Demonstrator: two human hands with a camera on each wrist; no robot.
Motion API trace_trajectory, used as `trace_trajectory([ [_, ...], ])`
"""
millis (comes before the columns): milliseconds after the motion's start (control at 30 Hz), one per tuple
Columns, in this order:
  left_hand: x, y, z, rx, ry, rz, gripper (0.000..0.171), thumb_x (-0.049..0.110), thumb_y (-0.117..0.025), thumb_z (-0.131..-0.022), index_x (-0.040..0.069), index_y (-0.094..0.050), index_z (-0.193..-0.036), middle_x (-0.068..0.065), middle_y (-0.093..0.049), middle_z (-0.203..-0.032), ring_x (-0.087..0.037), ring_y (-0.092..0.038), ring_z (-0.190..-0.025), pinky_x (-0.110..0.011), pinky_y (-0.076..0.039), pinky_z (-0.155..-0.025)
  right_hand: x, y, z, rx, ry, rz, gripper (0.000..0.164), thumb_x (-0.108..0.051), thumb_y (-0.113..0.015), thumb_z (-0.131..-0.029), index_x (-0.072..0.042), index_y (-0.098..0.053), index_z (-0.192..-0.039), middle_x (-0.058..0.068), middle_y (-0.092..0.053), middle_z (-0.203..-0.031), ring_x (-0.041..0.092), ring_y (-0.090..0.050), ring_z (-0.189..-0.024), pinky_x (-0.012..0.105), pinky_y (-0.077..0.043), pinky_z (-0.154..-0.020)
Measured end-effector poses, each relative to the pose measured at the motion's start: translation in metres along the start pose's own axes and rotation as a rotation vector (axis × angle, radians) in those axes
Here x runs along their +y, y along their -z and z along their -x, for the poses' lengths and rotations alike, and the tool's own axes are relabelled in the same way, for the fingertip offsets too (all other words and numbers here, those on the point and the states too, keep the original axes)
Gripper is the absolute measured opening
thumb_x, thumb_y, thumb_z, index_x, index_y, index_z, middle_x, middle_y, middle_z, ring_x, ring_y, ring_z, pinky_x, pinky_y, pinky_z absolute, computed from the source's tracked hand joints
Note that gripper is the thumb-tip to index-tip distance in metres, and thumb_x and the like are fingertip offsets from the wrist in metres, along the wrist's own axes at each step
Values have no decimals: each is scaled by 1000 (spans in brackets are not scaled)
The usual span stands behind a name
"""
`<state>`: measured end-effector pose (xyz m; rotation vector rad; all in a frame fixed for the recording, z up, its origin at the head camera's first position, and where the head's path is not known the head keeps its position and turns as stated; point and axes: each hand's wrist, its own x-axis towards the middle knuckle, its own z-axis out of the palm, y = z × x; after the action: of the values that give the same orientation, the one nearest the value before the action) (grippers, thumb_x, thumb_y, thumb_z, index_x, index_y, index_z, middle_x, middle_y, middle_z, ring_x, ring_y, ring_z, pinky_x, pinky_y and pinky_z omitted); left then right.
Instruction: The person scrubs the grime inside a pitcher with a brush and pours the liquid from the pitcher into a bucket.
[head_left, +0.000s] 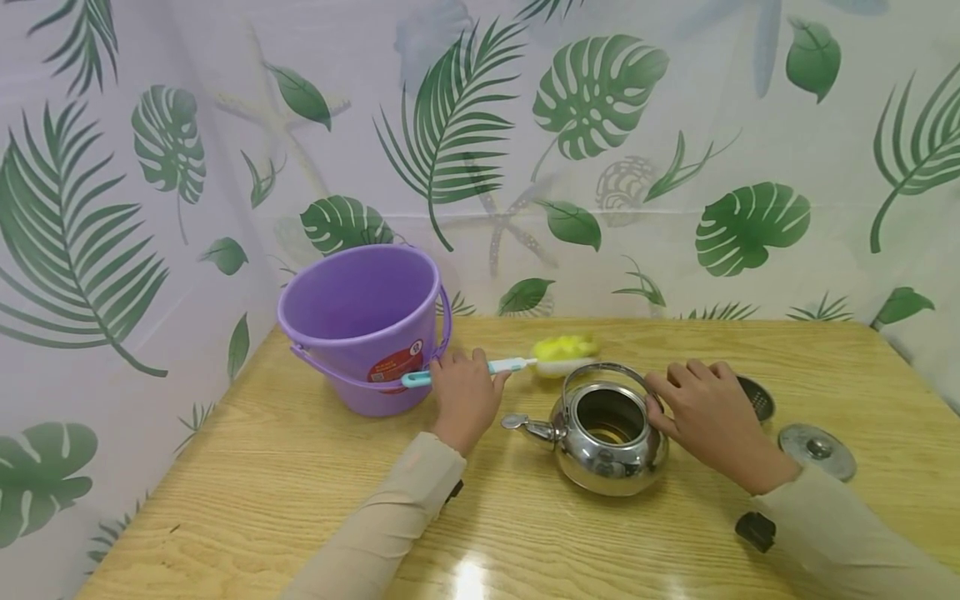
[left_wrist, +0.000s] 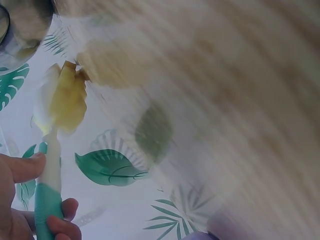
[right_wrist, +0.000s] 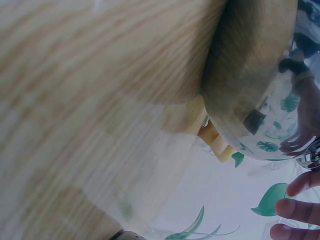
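Observation:
My left hand [head_left: 467, 400] grips a sponge brush [head_left: 508, 365] by its white and teal handle, in front of the purple bucket. The brush's yellow sponge head [left_wrist: 70, 102] points right, behind the kettle in the head view. A shiny metal kettle [head_left: 611, 471] stands upright without its lid, spout to the left and hoop handle raised. At its right side, my right hand [head_left: 708, 417] holds it where the handle meets the rim, thumb by the opening. The right wrist view catches several fingertips [right_wrist: 295, 207] beside the kettle's polished side; their contact is hidden there.
A purple bucket [head_left: 341, 358] with a red label stands at the back left. Right of the kettle lie a dark perforated strainer [head_left: 759, 398], partly behind my right hand, and the round kettle lid [head_left: 813, 454]. A leaf-patterned cloth hangs behind the wooden table [head_left: 247, 483].

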<state>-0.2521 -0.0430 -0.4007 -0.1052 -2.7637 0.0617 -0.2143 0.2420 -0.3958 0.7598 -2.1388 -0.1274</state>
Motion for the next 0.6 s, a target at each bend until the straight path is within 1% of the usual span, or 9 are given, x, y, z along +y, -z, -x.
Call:
trace_trajectory([
  [133,-1,0,-1,-45,-5,12,49,55,-49,-90,8,-63,-99,-12,-67,-94,-28,-61,-93,-45,-44,-88,0,0,0,-6,-4,1,46,-36,-19,-99,-10,-52,-80,7,-44,-63,24,-41,-55,39,-34,-52],
  [233,-3,3,-1,-83,-25,24,47,52,-52,-90,8,-64,-100,-12,-67,-92,-27,-62,-92,-43,-47,-85,-1,1,0,-7,-5,-1,47,-37,-19,-99,-10,-53,-81,7,-44,-63,24,-41,-56,39,-34,-52],
  [267,-4,5,-1,-100,-36,23,46,51,-53,-89,8,-64,-99,-11,-67,-91,-27,-62,-89,-42,-48,-83,-1,1,0,-6,-5,-3,47,-37,-19,-99,-10,-53,-81,7,-44,-63,24,-41,-55,39,-34,-52],
  [333,-6,8,-1,-112,-64,19,43,50,-55,-89,8,-63,-96,-10,-66,-87,-25,-63,-85,-39,-49,-78,-1,1,0,-6,-4,-2,48,-37,-19,-100,-10,-53,-81,7,-44,-63,24,-42,-55,39,-34,-52],
  [433,-9,11,-1,-98,-115,0,39,48,-58,-87,9,-62,-88,-9,-65,-79,-24,-63,-76,-35,-50,-69,-1,2,-1,-5,-3,-1,48,-37,-19,-100,-10,-53,-81,7,-44,-63,24,-42,-55,38,-33,-52],
  [500,-11,10,-1,-89,-147,-15,38,47,-60,-86,9,-62,-85,-7,-66,-76,-23,-63,-72,-33,-49,-66,-1,2,-1,-4,-1,2,47,-37,-19,-100,-10,-53,-81,7,-44,-63,24,-41,-55,38,-33,-52],
  [600,-13,10,-1,-132,-178,-8,36,45,-63,-85,9,-62,-88,-6,-67,-76,-22,-63,-72,-33,-48,-65,-1,2,-1,-2,1,2,47,-37,-19,-100,-10,-54,-81,7,-45,-63,24,-42,-55,38,-33,-52],
])
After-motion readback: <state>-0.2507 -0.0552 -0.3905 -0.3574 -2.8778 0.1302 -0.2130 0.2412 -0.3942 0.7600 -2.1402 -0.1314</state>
